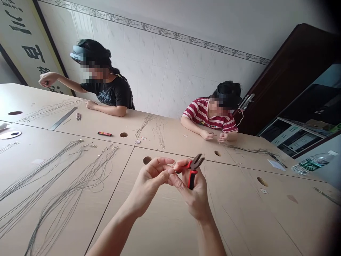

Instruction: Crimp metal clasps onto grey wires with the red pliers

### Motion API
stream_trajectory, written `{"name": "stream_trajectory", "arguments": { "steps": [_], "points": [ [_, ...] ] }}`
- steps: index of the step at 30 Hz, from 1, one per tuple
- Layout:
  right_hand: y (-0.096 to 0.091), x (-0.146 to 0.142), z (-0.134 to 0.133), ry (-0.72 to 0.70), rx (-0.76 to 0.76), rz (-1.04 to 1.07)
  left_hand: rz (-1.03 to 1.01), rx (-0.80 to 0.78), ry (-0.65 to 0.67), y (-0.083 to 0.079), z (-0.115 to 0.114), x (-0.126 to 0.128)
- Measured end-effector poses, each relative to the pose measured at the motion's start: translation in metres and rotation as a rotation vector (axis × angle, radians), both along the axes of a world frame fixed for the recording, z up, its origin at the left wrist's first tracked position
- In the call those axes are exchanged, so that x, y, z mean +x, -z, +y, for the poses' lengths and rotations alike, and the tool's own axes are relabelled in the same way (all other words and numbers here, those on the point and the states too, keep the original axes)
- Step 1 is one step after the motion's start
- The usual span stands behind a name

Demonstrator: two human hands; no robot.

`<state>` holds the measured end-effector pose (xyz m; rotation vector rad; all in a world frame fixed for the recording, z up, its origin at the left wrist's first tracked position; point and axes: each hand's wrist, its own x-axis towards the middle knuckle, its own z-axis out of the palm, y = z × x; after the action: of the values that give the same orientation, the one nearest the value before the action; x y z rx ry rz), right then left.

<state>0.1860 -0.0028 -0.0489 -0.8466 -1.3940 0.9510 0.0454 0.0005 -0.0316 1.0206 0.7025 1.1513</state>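
My left hand (150, 181) and my right hand (195, 197) meet above the table, fingertips together. Pliers (196, 163) with red and black handles are tucked in my right hand, their dark jaws apart and pointing up and away from me. The right thumb and forefinger also pinch at the spot where the left fingers are closed. Whatever sits between the fingertips is too small to make out. On the table (149, 224) to the left lie bundles of thin dark cords (71, 185) with small metal bits at their far ends.
Across the table sit a person in black (117, 92) and a person in stripes (210, 113). A metal ruler (63, 119), a red-and-black stick-like item (104, 134) and more cords (145, 124) lie between. At right stands a tilted-looking water bottle (314, 162). Round holes (262, 181) pierce the tabletop.
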Motion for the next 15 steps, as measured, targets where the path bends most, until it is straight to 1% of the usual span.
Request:
{"name": "stream_trajectory", "arguments": {
  "steps": [3, 5, 7, 8, 10, 12, 13, 15],
  "points": [
    [0.009, 0.000, 0.010, -0.009, -0.090, -0.035, 0.188, 0.008, -0.050, 0.004, 0.002, -0.013],
    [0.016, 0.000, 0.017, 0.015, -0.118, -0.059, 0.366, 0.020, -0.076, 0.010, 0.007, -0.035],
    [0.021, 0.001, 0.023, 0.050, -0.120, -0.060, 0.577, 0.047, -0.115, 0.018, 0.020, -0.071],
    [0.022, 0.002, 0.025, 0.067, -0.118, -0.048, 0.703, 0.044, -0.167, 0.023, 0.028, -0.094],
    [0.023, 0.004, 0.027, 0.091, -0.126, -0.016, 0.992, -0.027, -0.387, 0.034, 0.050, -0.144],
    [0.022, 0.007, 0.028, 0.115, -0.139, 0.016, 1.109, -0.120, -0.569, 0.047, 0.072, -0.192],
    [0.022, 0.009, 0.028, 0.129, -0.146, 0.030, 1.152, -0.169, -0.631, 0.054, 0.082, -0.212],
    [0.021, 0.013, 0.029, 0.151, -0.160, 0.055, 1.223, -0.253, -0.693, 0.067, 0.098, -0.242]
  ]
}}
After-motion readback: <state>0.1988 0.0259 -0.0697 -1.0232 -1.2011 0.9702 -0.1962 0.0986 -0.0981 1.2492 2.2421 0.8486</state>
